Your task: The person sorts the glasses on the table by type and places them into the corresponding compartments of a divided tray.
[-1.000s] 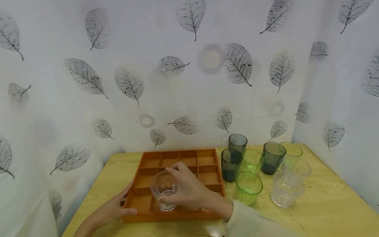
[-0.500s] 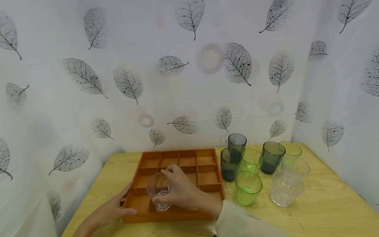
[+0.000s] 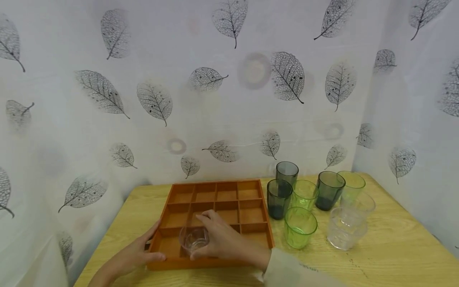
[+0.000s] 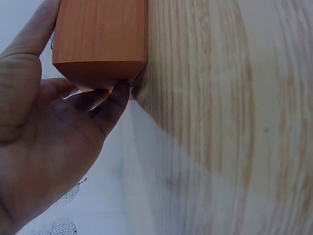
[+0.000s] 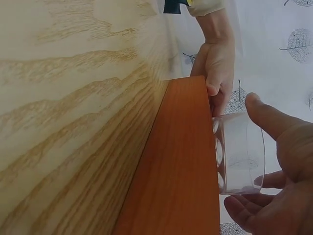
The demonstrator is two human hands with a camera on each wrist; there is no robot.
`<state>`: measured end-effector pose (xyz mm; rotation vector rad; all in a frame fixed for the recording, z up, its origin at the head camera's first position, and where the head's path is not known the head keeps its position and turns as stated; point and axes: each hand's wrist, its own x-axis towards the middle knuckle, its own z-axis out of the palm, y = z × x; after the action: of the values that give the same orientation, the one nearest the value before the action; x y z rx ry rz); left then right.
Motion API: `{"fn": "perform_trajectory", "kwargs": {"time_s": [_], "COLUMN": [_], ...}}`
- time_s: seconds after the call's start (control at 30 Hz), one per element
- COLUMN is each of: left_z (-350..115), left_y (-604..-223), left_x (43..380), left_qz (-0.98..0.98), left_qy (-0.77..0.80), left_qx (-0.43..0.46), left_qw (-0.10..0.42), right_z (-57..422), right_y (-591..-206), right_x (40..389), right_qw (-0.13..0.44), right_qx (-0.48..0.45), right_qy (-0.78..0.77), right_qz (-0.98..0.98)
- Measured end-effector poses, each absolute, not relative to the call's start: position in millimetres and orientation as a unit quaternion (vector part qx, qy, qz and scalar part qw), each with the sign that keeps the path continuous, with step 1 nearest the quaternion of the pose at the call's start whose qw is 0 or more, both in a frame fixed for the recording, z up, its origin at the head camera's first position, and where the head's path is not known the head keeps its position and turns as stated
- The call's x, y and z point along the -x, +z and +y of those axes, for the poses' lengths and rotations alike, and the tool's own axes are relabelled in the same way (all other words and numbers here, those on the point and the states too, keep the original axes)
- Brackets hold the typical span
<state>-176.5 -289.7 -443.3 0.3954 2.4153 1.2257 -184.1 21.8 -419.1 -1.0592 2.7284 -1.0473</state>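
My right hand [image 3: 227,241] holds a clear glass [image 3: 189,240] between thumb and fingers near its rim. The glass stands upright in the second compartment from the left of the front row of an orange-brown divided wooden box [image 3: 168,264]. In the right wrist view, the base of the glass [image 5: 239,154] is hidden behind the box's front wall [image 5: 181,166]. My left hand [image 3: 132,253] grips the front left corner of the box, thumb on the front and fingers along the left side. The left wrist view shows these fingertips [image 4: 115,100] against the box side.
Right of the box stand dark grey glasses [image 3: 279,199], green glasses [image 3: 300,229] and clear glasses [image 3: 346,231], several in all and close together. A light wood table [image 3: 394,255] lies under everything. Behind it hangs a leaf-patterned white curtain [image 3: 215,119].
My right hand has shifted slightly left and then lowered the clear glass deeper into the front-row compartment. My left hand keeps its place on the box corner.
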Motion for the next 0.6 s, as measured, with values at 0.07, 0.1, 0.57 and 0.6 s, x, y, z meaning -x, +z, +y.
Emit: {"fn": "perform_trajectory", "kwargs": {"time_s": [0.07, 0.1, 0.57, 0.6], "left_z": [-290, -290, -289, -289], "left_y": [-443, -443, -440, -441], "left_x": [177, 177, 176, 176], "left_qz": [0.864, 0.865, 0.864, 0.862], "left_qy": [0.439, 0.438, 0.441, 0.443], "left_qx": [-0.138, -0.138, -0.142, -0.143], "left_qw": [0.202, 0.201, 0.199, 0.200], "right_z": [23, 24, 64, 68], "right_y": [-419, -419, -403, -403], "right_x": [184, 184, 179, 178], "right_qw": [0.017, 0.017, 0.010, 0.008], "right_qx": [0.342, 0.343, 0.333, 0.331], "right_qy": [-0.339, -0.341, -0.432, -0.435], "right_qz": [0.876, 0.875, 0.838, 0.837]}}
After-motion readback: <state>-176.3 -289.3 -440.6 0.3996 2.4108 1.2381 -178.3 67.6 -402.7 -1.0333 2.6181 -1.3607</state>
